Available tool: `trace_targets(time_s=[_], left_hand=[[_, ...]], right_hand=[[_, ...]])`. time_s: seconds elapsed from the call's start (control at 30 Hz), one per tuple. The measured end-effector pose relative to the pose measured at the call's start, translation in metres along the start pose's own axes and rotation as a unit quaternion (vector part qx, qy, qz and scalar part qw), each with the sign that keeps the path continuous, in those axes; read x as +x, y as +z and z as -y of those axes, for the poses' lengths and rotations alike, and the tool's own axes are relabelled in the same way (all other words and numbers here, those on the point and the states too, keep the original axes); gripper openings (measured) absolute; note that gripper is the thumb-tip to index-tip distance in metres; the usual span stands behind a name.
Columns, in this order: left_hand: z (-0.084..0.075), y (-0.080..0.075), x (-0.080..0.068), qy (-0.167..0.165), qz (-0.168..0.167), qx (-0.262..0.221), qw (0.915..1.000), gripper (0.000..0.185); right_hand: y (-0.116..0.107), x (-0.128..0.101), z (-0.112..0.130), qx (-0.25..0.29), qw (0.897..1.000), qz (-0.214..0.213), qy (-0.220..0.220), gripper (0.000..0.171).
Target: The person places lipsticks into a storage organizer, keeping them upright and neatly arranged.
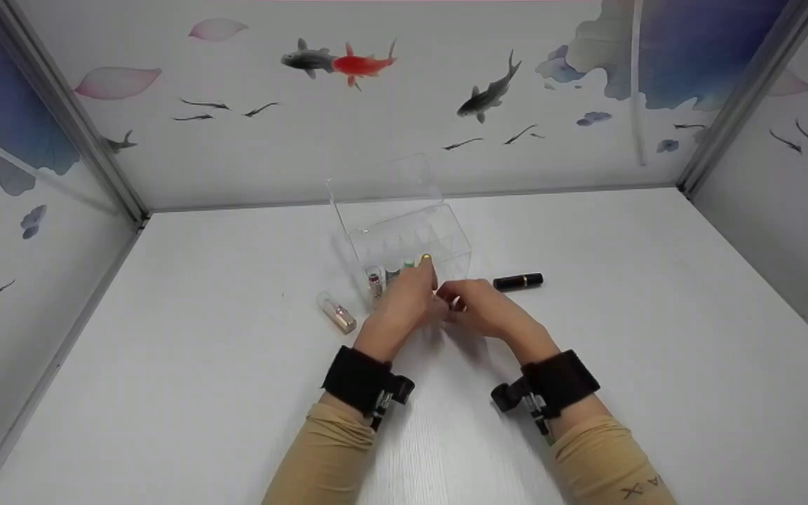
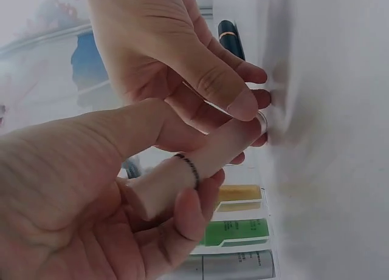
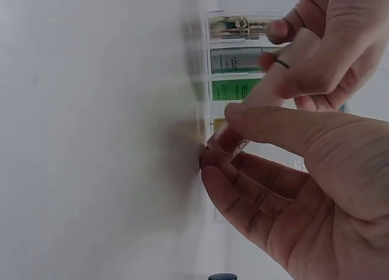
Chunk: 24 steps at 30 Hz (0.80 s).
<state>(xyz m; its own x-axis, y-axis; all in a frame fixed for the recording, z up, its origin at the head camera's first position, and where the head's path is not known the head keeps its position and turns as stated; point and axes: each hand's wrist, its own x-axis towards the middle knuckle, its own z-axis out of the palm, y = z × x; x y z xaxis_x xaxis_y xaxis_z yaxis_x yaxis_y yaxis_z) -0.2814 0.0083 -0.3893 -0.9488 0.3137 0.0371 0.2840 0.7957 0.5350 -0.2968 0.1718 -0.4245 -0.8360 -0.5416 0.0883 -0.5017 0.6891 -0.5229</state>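
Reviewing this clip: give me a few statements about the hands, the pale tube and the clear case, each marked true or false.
1. Both hands hold the pale tube. True: the left hand grips one end, the right hand pinches the other.
2. The black lipstick stands inside the clear organizer. False: it lies on the table, right of it.
3. The organizer's lid is open. True.
4. The clear-capped lipstick is in the right hand. False: it lies on the table, left of the hands.
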Motion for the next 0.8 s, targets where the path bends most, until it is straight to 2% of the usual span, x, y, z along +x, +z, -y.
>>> trace_targets(time_s=[0.2, 0.37, 0.43, 0.53, 0.8], left_hand=[[-0.002, -0.004, 0.005, 0.048, -0.090, -0.025, 0.9945, 0.020], [-0.005, -0.003, 0.010, 0.096, -0.189, -0.043, 0.9764, 0.017], [-0.006, -0.003, 0.011, 0.110, -0.218, -0.051, 0.9684, 0.019], [-0.009, -0.004, 0.012, 0.117, -0.241, -0.058, 0.9618, 0.021], [-0.011, -0.005, 0.011, 0.128, -0.258, -0.054, 0.9560, 0.020]], right_hand=[[-0.004, 0.001, 0.004, 0.018, 0.998, -0.049, 0.024, 0.012], [-0.010, 0.002, 0.007, 0.060, 0.990, -0.121, 0.036, 0.014], [-0.012, 0.002, 0.008, 0.076, 0.985, -0.149, 0.039, 0.016], [-0.015, 0.002, 0.010, 0.097, 0.977, -0.182, 0.043, 0.021], [-0.016, 0.002, 0.014, 0.106, 0.965, -0.236, 0.049, 0.025]])
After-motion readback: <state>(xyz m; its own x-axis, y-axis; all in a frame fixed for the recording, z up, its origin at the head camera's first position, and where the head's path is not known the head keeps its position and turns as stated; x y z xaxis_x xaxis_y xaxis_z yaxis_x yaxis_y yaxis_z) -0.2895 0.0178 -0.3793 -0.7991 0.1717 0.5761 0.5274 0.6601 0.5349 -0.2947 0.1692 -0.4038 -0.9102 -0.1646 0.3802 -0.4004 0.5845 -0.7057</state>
